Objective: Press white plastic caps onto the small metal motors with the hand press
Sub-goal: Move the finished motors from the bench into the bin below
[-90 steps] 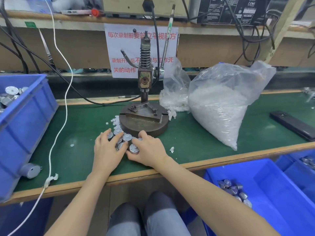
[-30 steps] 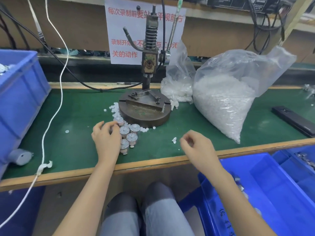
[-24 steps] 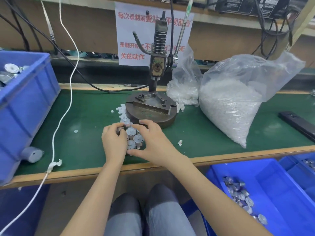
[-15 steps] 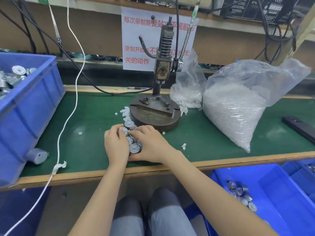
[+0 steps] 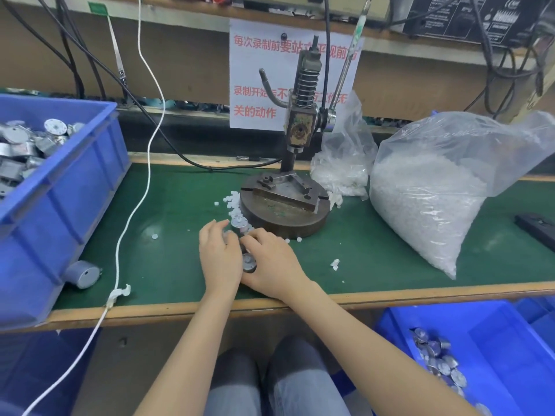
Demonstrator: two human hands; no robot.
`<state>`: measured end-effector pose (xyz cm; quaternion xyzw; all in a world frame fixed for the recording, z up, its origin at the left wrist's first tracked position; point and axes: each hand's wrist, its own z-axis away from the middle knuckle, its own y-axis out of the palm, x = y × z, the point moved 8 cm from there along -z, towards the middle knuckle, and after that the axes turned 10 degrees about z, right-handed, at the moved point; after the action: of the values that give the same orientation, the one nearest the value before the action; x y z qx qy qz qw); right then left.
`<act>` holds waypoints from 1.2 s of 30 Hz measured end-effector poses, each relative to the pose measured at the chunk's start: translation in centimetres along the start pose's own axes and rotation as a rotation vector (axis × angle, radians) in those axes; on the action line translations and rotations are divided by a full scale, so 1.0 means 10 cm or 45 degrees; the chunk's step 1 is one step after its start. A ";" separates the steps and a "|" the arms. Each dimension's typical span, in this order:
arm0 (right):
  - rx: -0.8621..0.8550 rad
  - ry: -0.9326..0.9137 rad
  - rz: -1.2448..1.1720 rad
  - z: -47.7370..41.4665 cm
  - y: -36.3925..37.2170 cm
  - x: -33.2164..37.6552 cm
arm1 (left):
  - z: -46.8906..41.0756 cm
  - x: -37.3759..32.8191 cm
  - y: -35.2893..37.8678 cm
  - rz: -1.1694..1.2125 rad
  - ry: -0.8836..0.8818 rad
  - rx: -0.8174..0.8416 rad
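My left hand (image 5: 220,259) and my right hand (image 5: 271,265) are cupped side by side around a small cluster of capped metal motors (image 5: 249,262) on the green mat, in front of the hand press (image 5: 283,205). One more capped motor (image 5: 238,221) stands just beyond my fingers, beside the press base. Most of the cluster is hidden under my palms. Loose white plastic caps (image 5: 232,199) lie at the left edge of the round base. The press ram is raised and its fixture holds nothing.
A blue bin of uncapped motors (image 5: 60,187) stands at the left, with one larger motor (image 5: 82,274) beside it. Two clear bags of white caps (image 5: 426,199) sit right of the press. A blue bin with finished motors (image 5: 480,355) is below the bench edge at right. A white cord (image 5: 141,175) crosses the mat.
A second ago my right hand was apart, near the lower right bin. It has come back to the motors and both hands have closed in around the cluster.
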<state>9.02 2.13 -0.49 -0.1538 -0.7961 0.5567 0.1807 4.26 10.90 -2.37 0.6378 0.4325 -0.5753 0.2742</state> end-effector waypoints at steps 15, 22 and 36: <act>-0.154 0.154 0.174 0.10 -0.08 -0.12 | -0.13 -0.04 0.24 -0.676 0.460 0.446; -0.208 0.079 0.231 0.09 -0.19 -0.11 | -0.16 -0.08 0.21 -0.759 0.504 0.356; -0.302 0.110 0.159 0.12 -0.24 -0.18 | -0.18 -0.08 0.23 -0.820 0.436 0.280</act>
<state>9.98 -0.46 1.21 -0.2472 -0.8367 0.4616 0.1605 7.21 11.16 -1.59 0.5816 0.5862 -0.5601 -0.0669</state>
